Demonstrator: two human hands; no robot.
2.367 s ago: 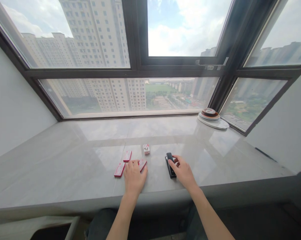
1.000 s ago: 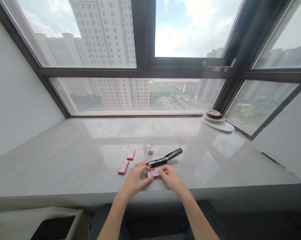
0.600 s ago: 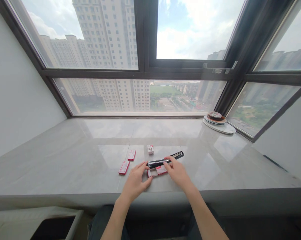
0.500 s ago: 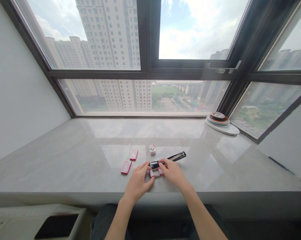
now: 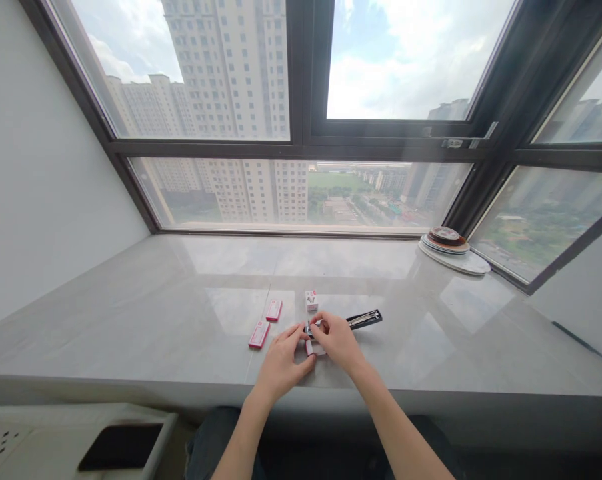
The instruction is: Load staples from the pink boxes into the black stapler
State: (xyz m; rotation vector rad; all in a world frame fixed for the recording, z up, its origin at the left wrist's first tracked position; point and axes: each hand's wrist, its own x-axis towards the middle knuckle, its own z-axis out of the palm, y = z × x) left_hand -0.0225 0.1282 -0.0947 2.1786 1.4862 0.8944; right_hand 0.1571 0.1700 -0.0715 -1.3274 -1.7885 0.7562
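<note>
An opened black stapler (image 5: 365,320) lies on the sill with its long arm stretching to the right. My left hand (image 5: 282,360) steadies the stapler's left end with its fingertips, its thumb lower down beside a small red-and-white box (image 5: 317,348). My right hand (image 5: 335,341) is over the same end of the stapler, thumb and fingers pinched together; what they pinch is too small and covered to make out. Just beyond the hands stands a small white box (image 5: 311,300) with red print. Two flat red-and-white boxes (image 5: 259,335) lie to the left.
A stack of plates (image 5: 451,250) sits in the sill's right back corner by the window (image 5: 301,150). A pale grey stone sill (image 5: 181,320) spans the view. Below its front edge at left is a cream-coloured piece (image 5: 45,440) with a dark phone-like slab (image 5: 123,447).
My right hand has shifted left along the stapler to its left end, its fingers now pinched there. The view has turned slightly left. My left hand stays at the stapler.
</note>
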